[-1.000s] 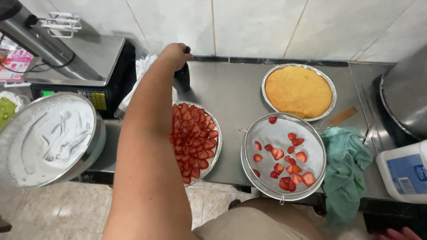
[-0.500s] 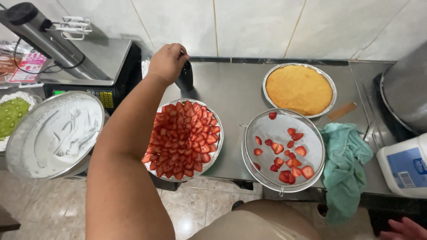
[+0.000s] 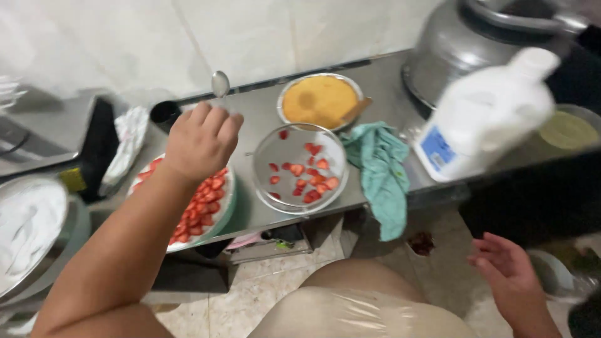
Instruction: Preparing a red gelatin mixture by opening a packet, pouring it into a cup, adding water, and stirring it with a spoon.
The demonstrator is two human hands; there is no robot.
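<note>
A steel tabletop (image 3: 375, 78) runs along a pale tiled wall, crowded with baking gear. At far right a large metal mixing bowl (image 3: 463, 44) stands at the back, and in front of it a white plastic jug (image 3: 485, 116) with a blue label, blurred. At far left a round pan of white cream (image 3: 31, 231) sits lower than the tabletop. Next to it a cake topped with sliced strawberries (image 3: 203, 209) overhangs the front edge, partly hidden by the person's left arm. A metal sieve (image 3: 299, 169) holding a few strawberry slices lies at the centre, a plain yellow sponge cake in its tin (image 3: 319, 100) behind it, and a crumpled green cloth (image 3: 382, 175) drapes over the edge to the right.

The left hand (image 3: 200, 141) is closed in a fist on the handle of a metal spoon (image 3: 220, 84), raised above the strawberry cake. The spoon's long axis runs upright, its bowl pointing up and away from the person, toward the wall. The right hand (image 3: 510, 275) hangs open and empty, fingers loosely spread, low over the floor and well apart from the left. The left hand alone has the spoon; the strawberry cake lies directly below it, the sieve just to its right.
</note>
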